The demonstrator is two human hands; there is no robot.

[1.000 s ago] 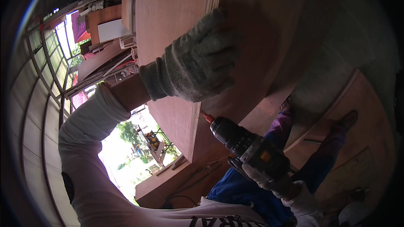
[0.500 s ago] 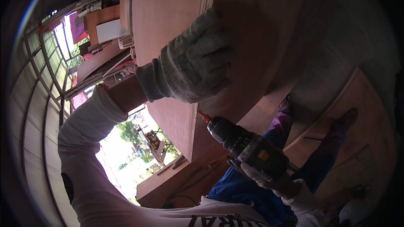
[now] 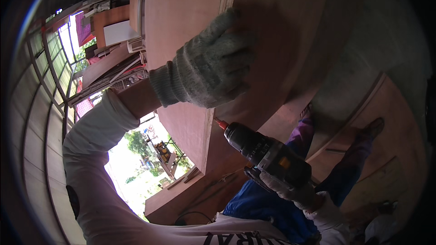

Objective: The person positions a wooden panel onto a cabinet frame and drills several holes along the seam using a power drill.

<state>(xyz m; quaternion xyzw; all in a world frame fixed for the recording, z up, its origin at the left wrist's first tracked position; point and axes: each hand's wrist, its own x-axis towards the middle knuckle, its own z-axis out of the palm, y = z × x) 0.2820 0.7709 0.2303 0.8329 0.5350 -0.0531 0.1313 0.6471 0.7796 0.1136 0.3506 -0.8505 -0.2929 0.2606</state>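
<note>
My left hand [image 3: 211, 61], in a grey knit glove, lies across the pale edge of a plywood panel [image 3: 181, 13]. Its fingers bend over the edge onto the darker adjoining wood face [image 3: 277, 41], bracing the corner. My gloved right hand [image 3: 290, 190] is wrapped round the handle of a black cordless drill [image 3: 268, 156], below and right of the left hand. The drill points up and left. Its red-tipped bit [image 3: 220, 123] is at the panel's edge, just below the left hand; whether it touches the wood I cannot tell.
A curved plywood sheet [image 3: 386, 113] lies on the floor at the right, near my feet. Wood offcuts and boards [image 3: 113, 59] are stacked at the far left, by a metal-framed wall [image 3: 36, 122]. A brown wooden surface [image 3: 181, 199] with a dark cable is at the lower middle.
Both hands stay in nearly the same places. The panel and the drill's tip have shifted very slightly in the picture.
</note>
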